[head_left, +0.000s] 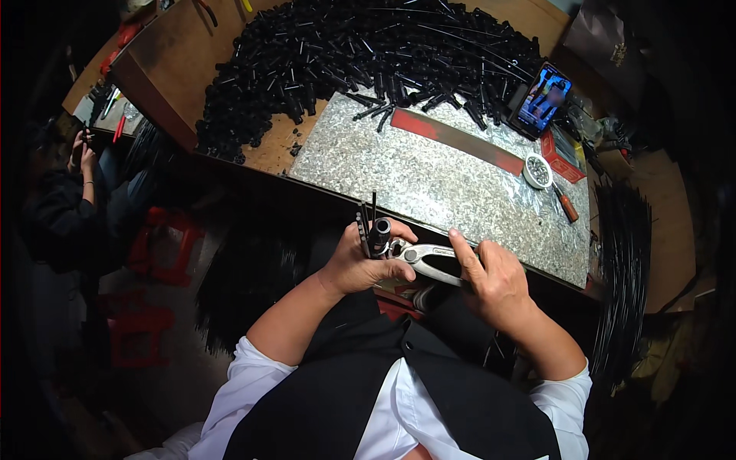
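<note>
My left hand (360,264) is closed around a short black tube (380,232) and a few thin black rods that stick up above my fingers. My right hand (494,280) grips the handles of silver pliers (425,257), whose jaws meet the black tube at my left fingers. Both hands are held just in front of the near edge of a speckled grey stone slab (429,184).
A large heap of black tubes and rods (345,61) covers the wooden bench behind the slab. On the slab lie a red flat bar (460,139), a small round tin (537,170), a lit phone (543,100) and a wooden-handled tool (566,205). Another person (77,199) sits far left.
</note>
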